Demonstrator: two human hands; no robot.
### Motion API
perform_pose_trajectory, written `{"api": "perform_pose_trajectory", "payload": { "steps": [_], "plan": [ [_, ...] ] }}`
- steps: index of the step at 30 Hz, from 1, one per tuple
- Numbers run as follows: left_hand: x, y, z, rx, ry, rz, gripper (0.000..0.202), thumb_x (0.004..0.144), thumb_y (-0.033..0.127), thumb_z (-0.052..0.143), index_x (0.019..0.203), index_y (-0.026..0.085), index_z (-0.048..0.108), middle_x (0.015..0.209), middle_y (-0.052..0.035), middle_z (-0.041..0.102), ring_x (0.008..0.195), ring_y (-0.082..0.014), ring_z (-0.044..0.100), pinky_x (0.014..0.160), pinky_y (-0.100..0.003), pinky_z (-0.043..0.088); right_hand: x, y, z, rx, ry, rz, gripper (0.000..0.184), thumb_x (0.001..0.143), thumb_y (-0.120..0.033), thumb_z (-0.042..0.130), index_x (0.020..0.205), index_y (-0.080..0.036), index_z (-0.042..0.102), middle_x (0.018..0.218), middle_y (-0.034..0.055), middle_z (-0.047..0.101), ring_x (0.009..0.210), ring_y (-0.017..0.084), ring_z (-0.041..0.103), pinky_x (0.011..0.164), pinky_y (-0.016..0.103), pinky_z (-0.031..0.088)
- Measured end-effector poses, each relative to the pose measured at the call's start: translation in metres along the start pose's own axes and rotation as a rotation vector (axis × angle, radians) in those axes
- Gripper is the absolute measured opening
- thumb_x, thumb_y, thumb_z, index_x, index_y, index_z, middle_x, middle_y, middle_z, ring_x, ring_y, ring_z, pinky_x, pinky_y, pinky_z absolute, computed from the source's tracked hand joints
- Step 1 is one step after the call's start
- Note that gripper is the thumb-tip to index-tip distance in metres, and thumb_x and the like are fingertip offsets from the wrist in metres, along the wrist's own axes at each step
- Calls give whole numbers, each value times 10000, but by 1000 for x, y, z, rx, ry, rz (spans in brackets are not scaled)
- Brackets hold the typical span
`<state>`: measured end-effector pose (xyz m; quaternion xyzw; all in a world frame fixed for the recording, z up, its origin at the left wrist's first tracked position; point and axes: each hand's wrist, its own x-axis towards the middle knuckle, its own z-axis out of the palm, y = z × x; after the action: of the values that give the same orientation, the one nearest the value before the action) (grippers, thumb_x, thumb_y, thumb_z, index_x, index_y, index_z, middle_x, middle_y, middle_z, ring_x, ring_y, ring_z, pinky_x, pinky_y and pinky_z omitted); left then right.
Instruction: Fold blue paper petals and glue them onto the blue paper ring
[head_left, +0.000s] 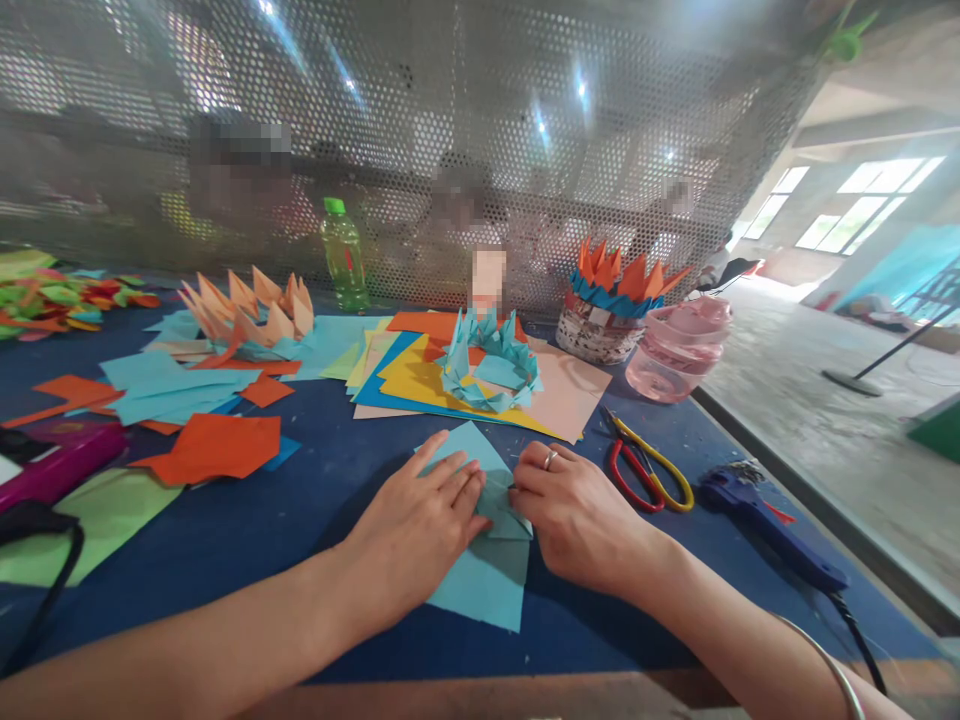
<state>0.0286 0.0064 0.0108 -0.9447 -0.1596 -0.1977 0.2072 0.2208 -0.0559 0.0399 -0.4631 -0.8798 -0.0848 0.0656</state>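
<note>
A light blue sheet of paper [484, 580] lies on the dark blue table [300, 520], partly folded into a point at its far end. My left hand [420, 525] rests flat on its left part with fingers stretched out. My right hand [574, 510], with a ring on one finger, has its fingers curled and presses a fold at the sheet's middle. The two hands almost touch over the crease.
Red and yellow scissors [649, 470] and a blue glue gun [765, 525] lie right of my hands. Behind are a blue paper crown [491, 370] on coloured sheets, an orange paper crown [251, 310], a green bottle [343, 255], a pink jar [679, 350], and a mesh screen.
</note>
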Motion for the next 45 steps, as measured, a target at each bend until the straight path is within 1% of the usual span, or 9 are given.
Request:
{"api": "perform_pose_trajectory", "payload": {
  "steps": [4,17,24,27,32,35,38,41,45],
  "plan": [
    [1,1,-3,-6,-44,-23,363,984,277,352,1088,93,646,1069,-94,705,1020,-229,614,1035,-468,274,-1,0,0,-24,29,1,138,720,-67,532,659,-159,614,734,60,584,829,203,469,697,330,395],
    [-3,-1,-2,-45,-34,-64,331,961,310,419,1118,142,657,1120,-47,693,1066,-255,595,1029,-451,293,-7,-1,3,-57,80,7,129,676,-65,542,597,-162,576,687,61,578,790,203,469,661,327,392],
    [-3,0,-1,-52,-50,-81,370,980,318,358,1129,155,655,1138,-42,686,1118,-257,571,1036,-446,282,-7,2,3,-56,121,2,154,663,-52,530,566,-170,555,658,55,572,785,209,483,662,335,391],
    [-4,0,0,-62,-44,-82,379,984,316,350,1129,139,652,1140,-44,685,1127,-259,569,1035,-441,276,-7,2,1,-11,181,49,178,703,-42,503,606,-170,580,665,54,575,772,206,480,678,340,393],
    [-5,-3,1,-158,-14,-87,326,968,283,403,1129,131,642,1139,-52,685,1116,-245,576,1037,-440,286,-6,-2,-2,208,216,140,206,777,-88,493,917,-156,629,901,75,609,882,210,500,772,344,413],
    [-3,-9,-1,-232,22,-92,272,952,255,447,1087,141,654,1095,-39,702,1060,-229,602,1036,-439,306,-4,-2,0,217,183,259,150,879,-163,455,866,-160,604,860,71,596,847,203,509,749,337,407],
    [0,-13,-4,-280,46,-105,238,941,234,472,1045,132,660,1001,-39,727,993,-217,620,1022,-442,337,-2,-1,5,203,142,377,214,938,-271,445,805,-168,577,821,65,591,811,195,519,732,329,404],
    [2,-15,-7,-307,38,-119,221,935,223,482,1043,134,653,953,-40,731,952,-209,625,1009,-451,359,-3,-1,8,237,108,420,178,902,-323,536,808,-174,563,841,56,595,819,193,533,737,323,408],
    [2,-16,-6,-317,35,-122,211,933,235,488,1037,144,647,955,-44,728,937,-206,625,1004,-455,367,-3,-3,9,283,104,424,139,819,-266,653,794,-177,549,827,32,587,806,188,537,721,314,403]
  ]
}}
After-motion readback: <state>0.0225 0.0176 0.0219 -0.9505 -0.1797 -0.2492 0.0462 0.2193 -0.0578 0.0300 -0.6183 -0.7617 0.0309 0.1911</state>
